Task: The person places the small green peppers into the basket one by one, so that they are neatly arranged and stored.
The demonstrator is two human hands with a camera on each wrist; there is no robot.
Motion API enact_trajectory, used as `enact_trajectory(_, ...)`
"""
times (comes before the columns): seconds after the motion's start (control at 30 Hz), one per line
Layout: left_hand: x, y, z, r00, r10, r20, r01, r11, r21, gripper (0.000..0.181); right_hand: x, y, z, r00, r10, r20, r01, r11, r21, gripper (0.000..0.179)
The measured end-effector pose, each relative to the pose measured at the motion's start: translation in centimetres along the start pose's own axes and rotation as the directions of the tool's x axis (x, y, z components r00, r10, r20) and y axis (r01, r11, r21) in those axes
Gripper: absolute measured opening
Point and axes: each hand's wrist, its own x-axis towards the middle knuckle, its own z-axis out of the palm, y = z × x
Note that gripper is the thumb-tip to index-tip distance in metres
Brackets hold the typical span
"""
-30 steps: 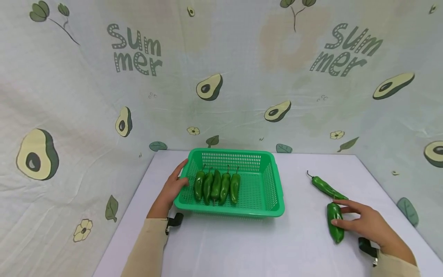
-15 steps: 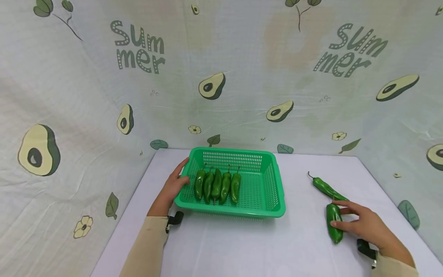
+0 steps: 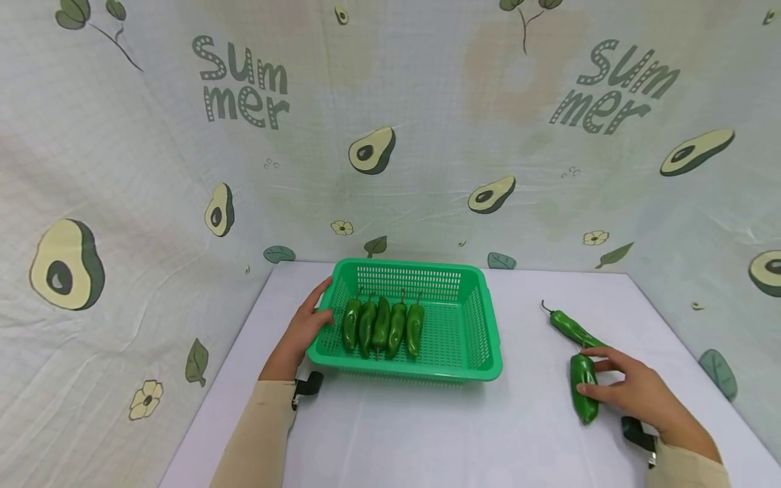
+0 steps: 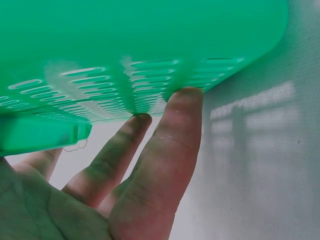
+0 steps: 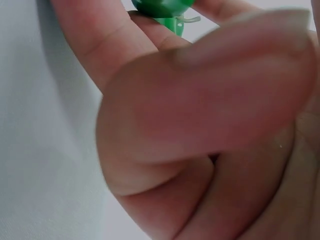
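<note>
A green plastic basket [image 3: 421, 369] with slotted walls stands on the white table. Several green chili peppers [image 3: 381, 325] lie side by side in its left half. My left hand [image 3: 305, 325] holds the basket's left rim, thumb over the edge; in the left wrist view its fingers [image 4: 185, 120] touch the slotted outside wall. On the right, my right hand [image 3: 634, 390] pinches a large green chili pepper [image 3: 582, 396] between thumb and fingers. In the right wrist view that hand's curled fingers hide most of the scene, with a bit of green pepper [image 5: 162, 6] at the top.
Another green chili pepper [image 3: 573, 329] lies on the table just behind my right hand. A printed cloth [image 3: 427, 135] with avocados and lettering hangs behind the table and along its sides. The white tabletop [image 3: 427, 434] stretches in front of the basket.
My right hand and the pinched chili pepper have shifted slightly to the left and back. My left hand and the basket stay where they were.
</note>
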Motion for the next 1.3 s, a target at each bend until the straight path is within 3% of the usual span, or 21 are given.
enact_trajectory(0.3,-0.07,-0.14,-0.02,1.000,-0.011,-0.005,0.011,1.000,0.012,0.091,0.30,-0.07,0.34,1.000,0.020,0.015,-0.021,0.997,0.073,0.088)
enact_trajectory(0.53,0.02,-0.14,-0.09,1.000,-0.005,0.000,0.005,1.000,0.006,0.091,0.41,0.04,0.63,1.000,0.012,-0.023,-0.010,0.995,0.096,0.087)
enact_trajectory(0.9,0.22,-0.30,-0.16,1.000,0.002,0.001,-0.002,1.000,0.006,0.091,0.73,-0.08,0.67,0.998,-0.001,-0.058,0.006,0.996,0.088,0.088)
enact_trajectory(1.3,0.17,-0.02,-0.04,1.000,-0.006,0.008,0.006,1.000,0.001,0.092,0.28,-0.36,0.62,0.998,0.042,-0.046,-0.037,0.995,0.098,0.094)
